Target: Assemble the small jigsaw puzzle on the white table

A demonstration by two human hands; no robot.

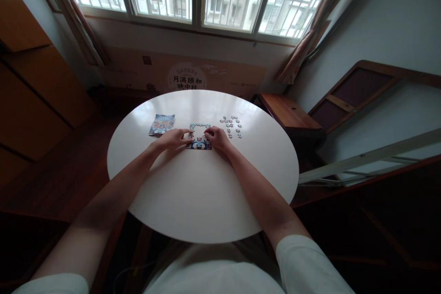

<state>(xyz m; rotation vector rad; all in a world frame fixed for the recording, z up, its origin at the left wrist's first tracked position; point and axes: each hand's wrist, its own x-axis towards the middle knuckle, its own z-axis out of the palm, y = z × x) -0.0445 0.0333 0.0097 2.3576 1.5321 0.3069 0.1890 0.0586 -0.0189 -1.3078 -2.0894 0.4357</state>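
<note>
A partly assembled jigsaw puzzle lies flat on a white oval table. Its border and bottom rows are joined, and white shows through the middle. My left hand rests at the puzzle's left edge, fingers apart and nothing visible between them. At the right side of the puzzle, my right hand is closed in a pinch over a small puzzle piece, mostly hidden by the fingertips. Loose puzzle pieces, several in number, are spread on the table just right of that hand.
A colourful printed picture sheet or packet lies on the table at the left. Behind the table stand a large printed carton and a barred window. A wooden stool or chair seat is at the right, orange cabinets at the left.
</note>
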